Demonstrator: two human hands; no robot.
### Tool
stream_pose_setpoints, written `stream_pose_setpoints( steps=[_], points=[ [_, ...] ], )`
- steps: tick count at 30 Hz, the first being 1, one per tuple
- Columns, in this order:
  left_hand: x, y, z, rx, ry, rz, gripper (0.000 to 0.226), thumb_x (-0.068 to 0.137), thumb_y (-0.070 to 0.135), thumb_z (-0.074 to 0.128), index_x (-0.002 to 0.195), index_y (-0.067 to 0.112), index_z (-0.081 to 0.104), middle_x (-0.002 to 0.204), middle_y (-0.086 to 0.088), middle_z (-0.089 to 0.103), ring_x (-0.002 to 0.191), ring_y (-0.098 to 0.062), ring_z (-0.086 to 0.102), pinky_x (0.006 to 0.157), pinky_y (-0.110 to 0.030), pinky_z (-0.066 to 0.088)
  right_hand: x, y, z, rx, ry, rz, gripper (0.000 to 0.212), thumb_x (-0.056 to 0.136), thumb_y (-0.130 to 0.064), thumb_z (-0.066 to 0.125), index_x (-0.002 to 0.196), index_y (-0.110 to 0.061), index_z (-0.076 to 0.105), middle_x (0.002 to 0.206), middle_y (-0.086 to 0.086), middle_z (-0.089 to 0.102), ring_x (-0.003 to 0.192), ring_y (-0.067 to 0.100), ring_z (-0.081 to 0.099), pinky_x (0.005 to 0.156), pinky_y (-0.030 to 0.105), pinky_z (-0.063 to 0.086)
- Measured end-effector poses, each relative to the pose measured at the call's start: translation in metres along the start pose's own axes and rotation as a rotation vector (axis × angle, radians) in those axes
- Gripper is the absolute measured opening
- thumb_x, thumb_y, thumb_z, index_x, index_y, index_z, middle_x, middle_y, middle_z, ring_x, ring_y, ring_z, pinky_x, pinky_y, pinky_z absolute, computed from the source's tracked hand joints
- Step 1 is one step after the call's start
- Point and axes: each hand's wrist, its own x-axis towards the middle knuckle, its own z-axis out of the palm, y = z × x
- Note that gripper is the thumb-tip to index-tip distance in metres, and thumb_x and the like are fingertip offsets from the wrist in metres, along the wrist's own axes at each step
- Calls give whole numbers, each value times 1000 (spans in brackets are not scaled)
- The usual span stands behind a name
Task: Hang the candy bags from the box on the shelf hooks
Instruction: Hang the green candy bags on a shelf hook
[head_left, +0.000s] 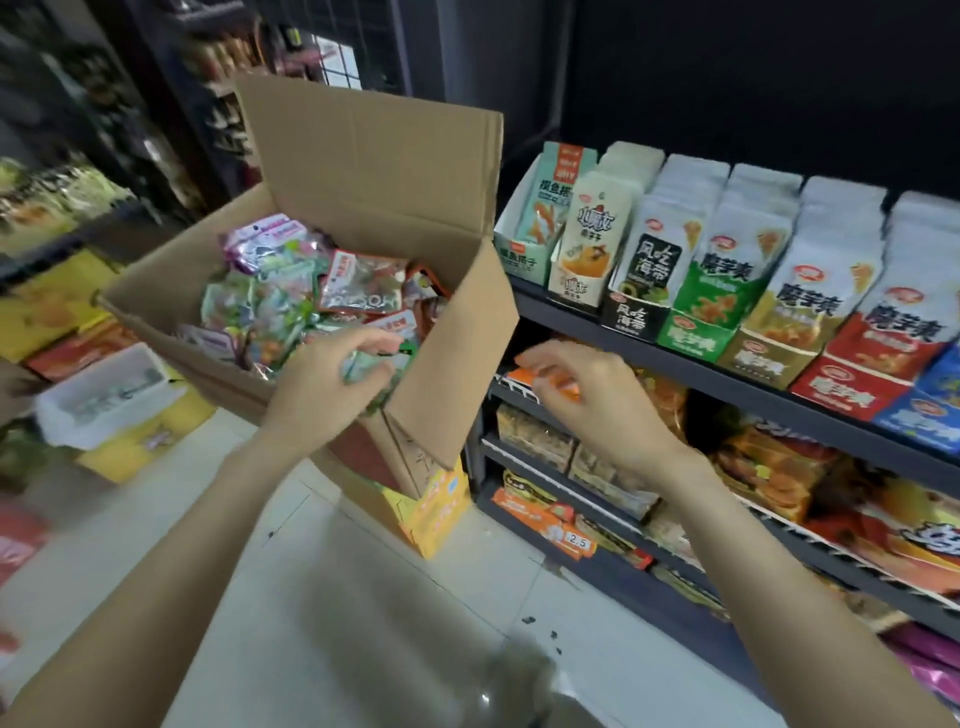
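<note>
I see one open cardboard box (457, 332) piled with candy bags (291, 301), too many and too jumbled to count. My left hand (332, 379) is at the box's near right corner, fingers curled on one greenish bag (387, 364) there. My right hand (587, 395) hovers beside the box, near the dark shelf (675, 358); fingers loosely bent, apart, holding nothing. Top shelf row carries about seven snack cartons (769, 291).
</note>
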Motion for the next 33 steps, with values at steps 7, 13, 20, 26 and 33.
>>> stream_pose_setpoints(
  steps=[7, 13, 20, 26, 33],
  points=[
    [79, -75, -26, 252, -421, -36, 76, 78, 54, 69, 142, 24, 42, 143, 1, 46, 129, -16, 44, 101, -29, 38, 125, -13, 42, -72, -135, -158, 23, 93, -16, 56, 114, -18, 66, 108, 0, 68, 96, 15, 61, 81, 38, 50],
    [106, -117, -34, 474, -683, 34, 96, 75, 58, 72, 151, 34, 19, 157, 9, 22, 143, -14, 21, 118, -37, 20, 186, -18, 83, -313, -496, -206, 37, 94, -39, 58, 124, -17, 59, 113, 4, 65, 102, 23, 59, 79, 42, 50],
    [118, -142, -37, 649, -778, 173, 104, 66, 63, 75, 149, 31, 22, 156, 10, 17, 141, -12, 18, 115, -35, 25, 206, -54, 117, -557, -847, -209, 74, 73, -68, 68, 116, -12, 44, 88, -2, 56, 74, 18, 54, 62, 35, 47],
    [112, -153, -33, 591, -610, 234, 99, 64, 68, 71, 146, 29, 29, 153, 8, 23, 140, -15, 23, 114, -40, 28, 213, -56, 126, -418, -938, -20, 78, 80, -45, 76, 133, -6, 34, 95, 1, 52, 85, 21, 53, 66, 34, 46],
    [131, -185, -94, 275, -678, 87, 91, 72, 57, 73, 143, 49, 18, 155, 8, 19, 139, -5, 17, 112, -25, 20, 219, -63, 131, -316, -859, 99, 80, 86, -66, 54, 134, -4, 36, 101, 11, 62, 88, 27, 60, 64, 36, 42]
  ],
)
